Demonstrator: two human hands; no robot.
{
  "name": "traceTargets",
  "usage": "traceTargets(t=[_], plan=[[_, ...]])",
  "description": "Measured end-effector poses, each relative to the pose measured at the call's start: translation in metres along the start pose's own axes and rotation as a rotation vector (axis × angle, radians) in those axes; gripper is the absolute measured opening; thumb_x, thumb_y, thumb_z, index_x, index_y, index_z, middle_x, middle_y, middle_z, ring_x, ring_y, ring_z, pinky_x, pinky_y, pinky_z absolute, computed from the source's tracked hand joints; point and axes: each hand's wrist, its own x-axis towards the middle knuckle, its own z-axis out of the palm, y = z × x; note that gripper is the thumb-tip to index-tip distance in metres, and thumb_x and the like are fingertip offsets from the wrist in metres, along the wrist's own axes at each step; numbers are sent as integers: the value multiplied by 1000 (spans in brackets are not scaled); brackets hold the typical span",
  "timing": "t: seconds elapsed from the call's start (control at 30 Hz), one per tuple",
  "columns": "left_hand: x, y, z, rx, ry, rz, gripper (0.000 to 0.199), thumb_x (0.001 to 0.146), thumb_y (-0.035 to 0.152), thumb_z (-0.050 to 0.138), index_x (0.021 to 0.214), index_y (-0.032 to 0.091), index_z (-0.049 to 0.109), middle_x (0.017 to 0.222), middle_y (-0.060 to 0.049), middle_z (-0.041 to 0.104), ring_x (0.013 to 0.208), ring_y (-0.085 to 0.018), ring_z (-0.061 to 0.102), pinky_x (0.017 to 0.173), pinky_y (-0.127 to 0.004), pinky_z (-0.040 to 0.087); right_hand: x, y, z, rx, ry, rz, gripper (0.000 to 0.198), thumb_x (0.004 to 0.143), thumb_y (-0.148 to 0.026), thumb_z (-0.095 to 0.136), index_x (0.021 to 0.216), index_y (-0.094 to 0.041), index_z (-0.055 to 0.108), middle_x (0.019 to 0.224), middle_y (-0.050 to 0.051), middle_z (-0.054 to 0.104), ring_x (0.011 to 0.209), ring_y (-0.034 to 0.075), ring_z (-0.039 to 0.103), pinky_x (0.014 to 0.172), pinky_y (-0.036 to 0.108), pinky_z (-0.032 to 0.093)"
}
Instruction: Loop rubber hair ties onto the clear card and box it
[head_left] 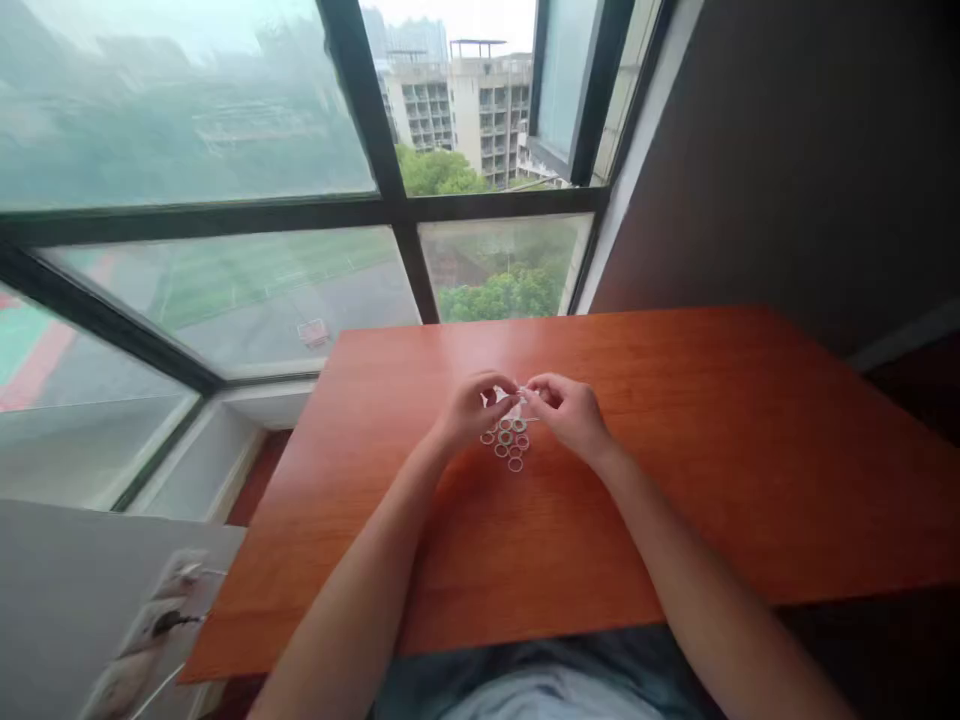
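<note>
Several small pale rings point(515, 464) lie in a loose cluster on the reddish-brown wooden table point(525, 570), some with a greenish or pinkish tint. Just beyond them my left hand point(480, 405) and my right hand point(566, 408) meet almost fingertip to fingertip. Thumb and fingers of each hand are closed in a pinch. Between them shows something tiny and whitish, too small to make out. A white, partly see-through patch point(513, 408) appears beneath the fingers, partly covered by them; its kind is unclear.
Large dark-framed windows point(397, 205) stand behind the table, with one pane swung out. A dark wall point(787, 170) rises at the right. Low at the left, sockets with a black plug point(169, 622) and cables sit beside the table edge.
</note>
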Motion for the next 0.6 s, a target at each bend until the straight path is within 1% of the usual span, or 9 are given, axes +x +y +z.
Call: traceTargets(t=[0.2, 0.27, 0.37, 0.47, 0.6], plan=[[0, -9, -2, 39, 15, 7, 9, 81, 23, 65, 78, 15, 68, 74, -2, 66, 59, -8, 52, 53, -18, 41, 1, -1, -1, -8, 2, -11, 18, 81, -34, 61, 82, -17, 67, 56, -5, 47, 52, 9, 42, 51, 21, 32], [0, -16, -2, 67, 49, -15, 8, 80, 22, 65, 77, 16, 68, 73, -2, 66, 57, -8, 51, 53, -19, 41, 1, -1, -1, -29, 5, -22, 18, 80, -33, 61, 82, -17, 67, 56, -5, 49, 52, 9, 43, 51, 21, 33], [0, -26, -3, 102, 135, -70, 7, 78, 23, 66, 76, 17, 67, 72, 0, 66, 54, -7, 49, 53, -20, 40, 1, -1, -1, -72, 1, -31, 16, 80, -31, 61, 81, -17, 67, 56, -5, 50, 52, 9, 44, 52, 21, 33], [-1, -31, -5, 167, 192, -102, 6, 78, 23, 64, 77, 17, 67, 72, 1, 66, 54, -8, 48, 54, -21, 40, 1, -1, 0, -137, -37, -35, 13, 80, -28, 61, 82, -18, 68, 55, -5, 53, 52, 9, 46, 53, 21, 34], [-1, -29, -6, 371, 189, -87, 7, 79, 25, 63, 79, 18, 67, 76, 0, 65, 57, -9, 50, 58, -23, 39, 0, -2, 3, -222, -142, -50, 10, 80, -26, 60, 82, -20, 68, 58, -4, 58, 53, 9, 49, 56, 21, 35]])
